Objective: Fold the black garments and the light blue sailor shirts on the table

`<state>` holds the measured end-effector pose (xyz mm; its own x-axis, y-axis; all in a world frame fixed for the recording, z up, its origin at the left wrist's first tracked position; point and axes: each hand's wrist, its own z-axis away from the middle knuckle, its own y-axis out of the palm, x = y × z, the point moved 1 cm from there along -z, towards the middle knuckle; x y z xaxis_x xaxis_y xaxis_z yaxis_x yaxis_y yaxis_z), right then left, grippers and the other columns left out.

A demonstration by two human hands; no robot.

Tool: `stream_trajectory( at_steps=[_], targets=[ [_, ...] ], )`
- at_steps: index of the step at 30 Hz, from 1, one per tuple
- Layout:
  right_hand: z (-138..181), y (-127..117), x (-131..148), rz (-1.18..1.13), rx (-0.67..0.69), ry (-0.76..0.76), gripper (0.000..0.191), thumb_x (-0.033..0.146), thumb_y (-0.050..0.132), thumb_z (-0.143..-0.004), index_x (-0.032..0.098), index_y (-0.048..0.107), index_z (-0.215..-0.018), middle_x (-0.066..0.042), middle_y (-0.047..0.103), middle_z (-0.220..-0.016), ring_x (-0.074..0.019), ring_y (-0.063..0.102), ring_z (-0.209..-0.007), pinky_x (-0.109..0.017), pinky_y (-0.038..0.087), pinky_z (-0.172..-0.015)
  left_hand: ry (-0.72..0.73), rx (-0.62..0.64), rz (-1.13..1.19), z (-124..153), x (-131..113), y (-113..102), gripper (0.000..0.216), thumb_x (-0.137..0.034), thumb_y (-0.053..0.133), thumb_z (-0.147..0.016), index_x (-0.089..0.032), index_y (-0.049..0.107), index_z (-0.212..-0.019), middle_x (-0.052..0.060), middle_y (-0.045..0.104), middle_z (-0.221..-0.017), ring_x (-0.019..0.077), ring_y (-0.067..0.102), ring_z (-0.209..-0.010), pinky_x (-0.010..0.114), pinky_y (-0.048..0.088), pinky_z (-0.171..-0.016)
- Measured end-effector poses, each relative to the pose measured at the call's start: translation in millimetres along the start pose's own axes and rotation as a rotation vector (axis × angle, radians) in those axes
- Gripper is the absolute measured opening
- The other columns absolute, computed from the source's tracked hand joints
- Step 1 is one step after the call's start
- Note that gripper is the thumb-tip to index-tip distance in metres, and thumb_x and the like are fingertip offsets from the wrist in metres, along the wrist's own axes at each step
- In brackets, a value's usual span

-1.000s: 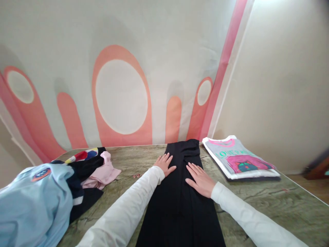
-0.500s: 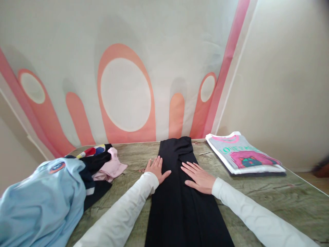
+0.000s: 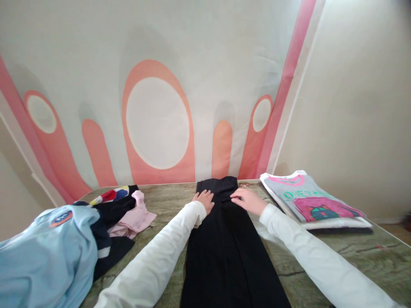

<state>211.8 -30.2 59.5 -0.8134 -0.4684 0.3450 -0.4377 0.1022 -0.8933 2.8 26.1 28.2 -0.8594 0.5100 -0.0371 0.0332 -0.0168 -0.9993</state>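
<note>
A pair of black trousers (image 3: pixel 224 256) lies lengthwise down the middle of the wood-patterned table, its waist end towards the wall. My left hand (image 3: pixel 204 201) rests on the upper left part of the cloth, fingers stretched out and pressing it flat. Near the right edge, just below the waist, my right hand (image 3: pixel 248 201) has its fingertips and thumb pinched together on the black fabric. A small fold of the cloth stands up under those fingers.
To the left is a loose heap with a light blue garment (image 3: pixel 48 256), a pink garment (image 3: pixel 138 214) and dark clothes. A stack of folded shirts, a grey printed T-shirt (image 3: pixel 289 188) on top, sits at the right. The wall stands behind the table (image 3: pixel 173 194).
My right hand has gone from lying flat on the trousers to pinching their right side, further up. My left hand has slid slightly up and right, still flat.
</note>
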Motion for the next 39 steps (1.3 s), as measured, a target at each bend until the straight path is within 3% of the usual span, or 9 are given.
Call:
stream_trajectory(
  at_steps=[4,8,14,17,23,26,30,34,39],
  targets=[
    [-44,32,-19,0.082,-0.068,0.155,0.025,0.034,0.050,-0.078,0.018,0.068,-0.087,-0.008,0.065,-0.088,-0.0178,0.060,-0.079,-0.028,0.043,-0.073,0.011,-0.026,0.012,-35,-5,11,0.046,-0.037,0.026,-0.087,-0.023,0.034,-0.130,0.003,0.029,-0.140,0.0201,0.021,-0.129,0.043,0.021,-0.102],
    [-58,51,-56,-0.018,-0.102,0.202,0.024,0.033,0.048,-0.078,0.019,0.067,-0.077,-0.004,0.066,-0.074,-0.0153,0.059,-0.068,-0.025,0.043,-0.065,0.000,-0.119,0.001,-43,4,30,0.052,-0.049,0.020,-0.087,-0.025,0.031,-0.132,0.001,0.026,-0.141,0.0231,0.021,-0.129,0.044,0.017,-0.103],
    [-79,12,-148,0.136,-0.323,0.522,0.032,0.039,0.045,-0.077,0.015,0.064,-0.069,-0.007,0.062,-0.062,-0.0171,0.056,-0.057,-0.028,0.041,-0.055,0.002,-0.200,0.015,-45,12,45,0.057,-0.055,0.017,-0.085,-0.027,0.031,-0.132,0.000,0.026,-0.141,0.0257,0.021,-0.128,0.045,0.015,-0.103],
    [-97,4,-171,0.204,-0.390,0.554,0.038,0.037,0.037,-0.081,0.012,0.065,-0.081,-0.010,0.061,-0.065,-0.0180,0.056,-0.058,-0.031,0.043,-0.059,0.007,-0.193,0.047,-45,10,44,0.056,-0.055,0.018,-0.085,-0.027,0.033,-0.132,0.000,0.027,-0.141,0.0258,0.020,-0.128,0.046,0.015,-0.103],
    [-120,47,-168,0.177,-0.320,0.466,0.040,0.028,0.044,-0.079,0.011,0.053,-0.114,-0.016,0.055,-0.112,-0.0215,0.054,-0.098,-0.033,0.041,-0.084,-0.142,-0.191,0.214,-62,22,25,0.042,-0.042,0.037,-0.084,-0.025,0.044,-0.122,0.002,0.045,-0.129,0.0197,0.039,-0.117,0.033,0.031,-0.096],
    [-123,71,-161,0.155,-0.267,0.487,0.039,0.036,0.043,-0.082,0.016,0.054,-0.113,-0.014,0.061,-0.105,-0.0231,0.056,-0.097,-0.037,0.041,-0.082,-0.294,-0.247,0.220,-80,40,13,0.036,-0.034,0.038,-0.084,-0.020,0.051,-0.114,0.008,0.052,-0.118,0.0218,0.046,-0.108,0.034,0.035,-0.089],
    [-125,85,-158,0.107,-0.261,0.474,0.034,0.042,0.045,-0.081,0.024,0.056,-0.107,-0.008,0.065,-0.098,-0.0221,0.057,-0.094,-0.038,0.041,-0.081,-0.460,-0.317,0.202,-97,61,11,0.041,-0.044,0.036,-0.083,-0.015,0.059,-0.103,0.015,0.054,-0.112,0.0301,0.046,-0.106,0.044,0.034,-0.085],
    [-127,86,-160,0.029,-0.296,0.472,0.028,0.030,0.052,-0.077,0.022,0.056,-0.104,-0.005,0.066,-0.095,-0.0197,0.057,-0.092,-0.033,0.042,-0.078,-0.501,-0.330,0.204,-105,69,19,0.041,-0.048,0.038,-0.082,-0.017,0.064,-0.091,0.013,0.061,-0.099,0.0284,0.051,-0.099,0.046,0.029,-0.087],
    [-128,85,-165,-0.031,-0.387,0.451,0.025,0.018,0.048,-0.075,0.018,0.058,-0.098,-0.005,0.066,-0.085,-0.0168,0.059,-0.081,-0.029,0.043,-0.075,-0.479,-0.352,0.253,-110,76,23,0.026,-0.039,0.043,-0.082,-0.024,0.063,-0.086,0.004,0.065,-0.091,0.0205,0.056,-0.092,0.035,0.034,-0.082]
  ],
)
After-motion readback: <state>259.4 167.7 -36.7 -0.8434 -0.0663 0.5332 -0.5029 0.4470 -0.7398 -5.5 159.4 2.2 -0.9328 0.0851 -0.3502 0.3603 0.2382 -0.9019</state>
